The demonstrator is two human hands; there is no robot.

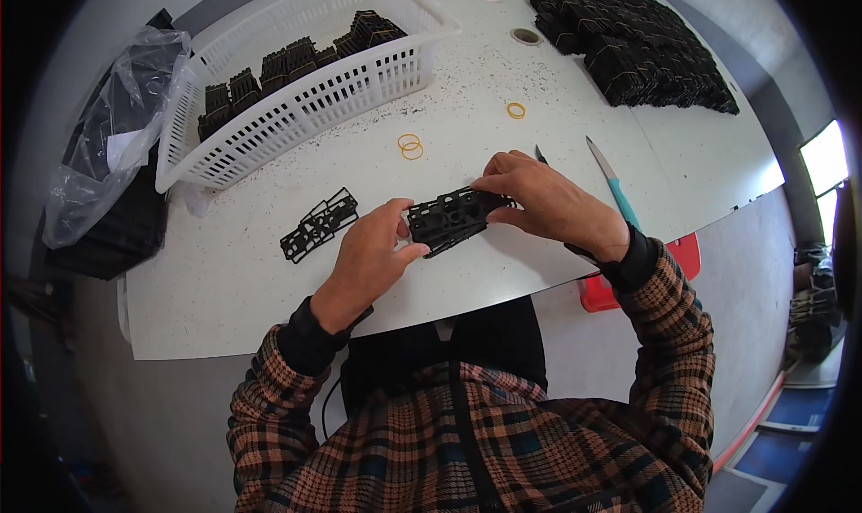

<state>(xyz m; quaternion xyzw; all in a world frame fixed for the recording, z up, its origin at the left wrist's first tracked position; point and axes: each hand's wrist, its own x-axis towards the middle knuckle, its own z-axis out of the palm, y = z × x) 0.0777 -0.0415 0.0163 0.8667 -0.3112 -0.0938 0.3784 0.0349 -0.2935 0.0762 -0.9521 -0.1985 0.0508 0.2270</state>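
While left hand and right hand pinch latticed black parts, slotted white basket

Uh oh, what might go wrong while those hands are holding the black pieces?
First, the black pieces don't line up neatly, so one might slip out between the left hand and right hand.

Second, a knife lies uncovered beside the right hand, so a careless reach could perhaps cut it.

Third, the loose piece lies close by the left hand and might get bumped.
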